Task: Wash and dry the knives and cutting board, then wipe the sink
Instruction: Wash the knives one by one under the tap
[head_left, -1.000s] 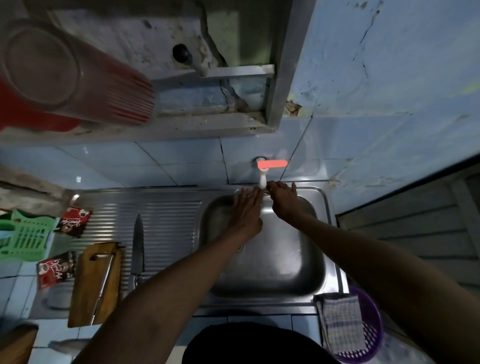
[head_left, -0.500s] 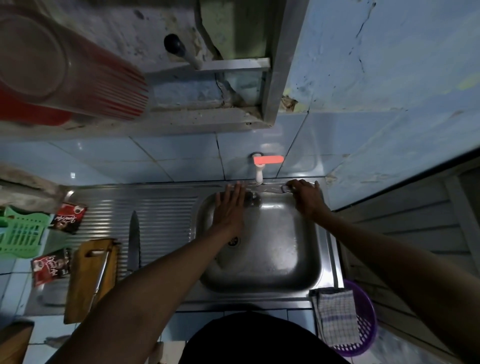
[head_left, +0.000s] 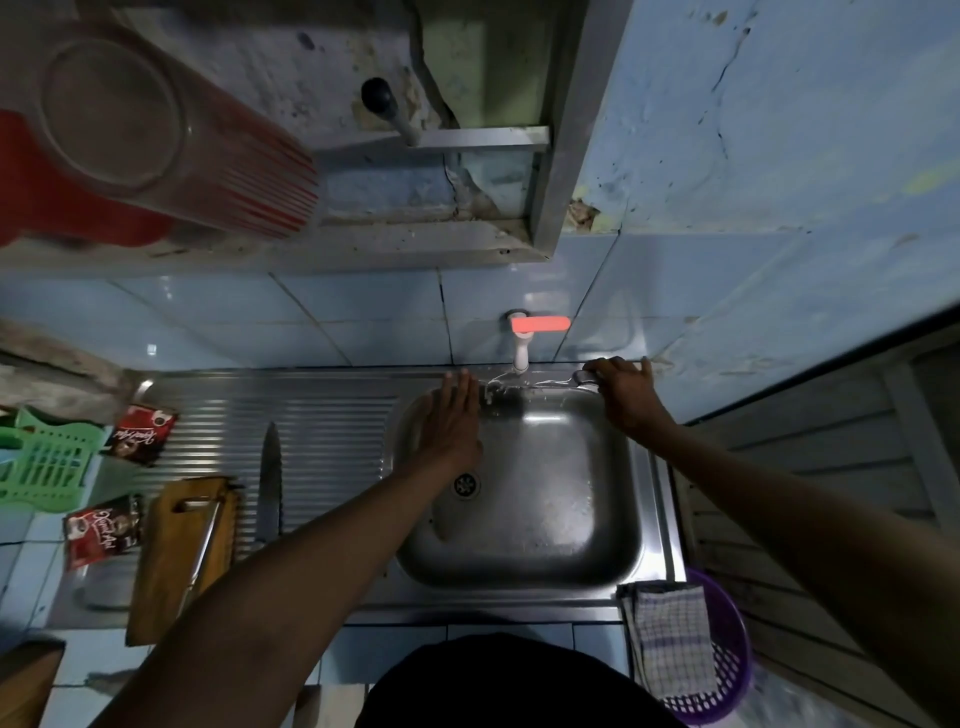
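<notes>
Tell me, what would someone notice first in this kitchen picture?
The glowing red tap handle on the blue wall above the sink. Under it, the right hand holds a shiny knife in the water, the left hand beside it. A big red cup looms upper left.

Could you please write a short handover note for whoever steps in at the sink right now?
Right hand: shut on a small knife, held under the tap at the back of the sink, water splashing on the blade.
Left hand: open, flat, fingers beside the blade tip, holding nothing.
Large knife lies on the drainboard; cutting board lies left of it with a thin metal tool on top.
Checked cloth hangs over the purple basket.
Done: nothing clearly finished.
Left: finish this knife, wash the rest, dry everything, wipe the sink.
</notes>
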